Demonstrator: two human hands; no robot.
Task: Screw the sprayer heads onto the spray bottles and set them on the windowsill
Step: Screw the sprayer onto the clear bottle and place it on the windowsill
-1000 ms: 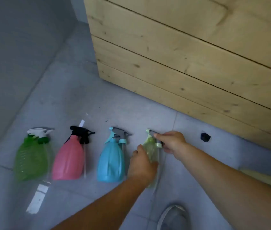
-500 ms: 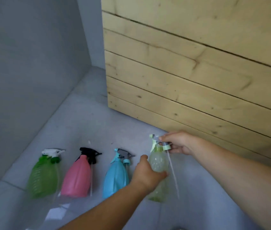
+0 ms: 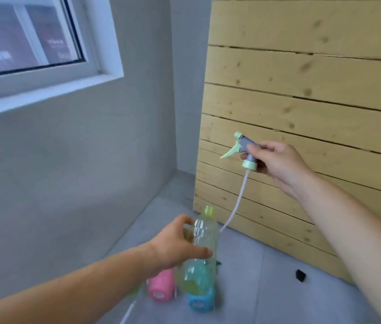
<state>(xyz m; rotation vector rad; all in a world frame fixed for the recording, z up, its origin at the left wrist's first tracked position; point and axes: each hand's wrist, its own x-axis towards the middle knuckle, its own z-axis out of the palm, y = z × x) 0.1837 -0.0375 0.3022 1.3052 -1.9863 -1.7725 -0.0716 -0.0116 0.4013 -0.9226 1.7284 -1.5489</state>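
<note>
My left hand (image 3: 175, 244) grips a clear yellow-green spray bottle (image 3: 202, 251) around its middle and holds it upright in the air, its neck open. My right hand (image 3: 275, 160) holds the matching sprayer head (image 3: 243, 148), grey with a pale green trigger and collar, up and to the right of the bottle. The head's white dip tube (image 3: 236, 202) hangs down in a curve beside the bottle, outside it. A white windowsill (image 3: 49, 94) runs along the wall at the upper left.
A pink bottle (image 3: 161, 288) and a blue bottle (image 3: 200, 302) lie on the grey tiled floor below the held one. A wooden slat wall (image 3: 301, 90) fills the right side. A small black piece (image 3: 300, 275) lies on the floor near it.
Both hands have risen from the floor. The sprayer head has come away from the bottle's neck and now sits well above it. The view has tilted up to show the window.
</note>
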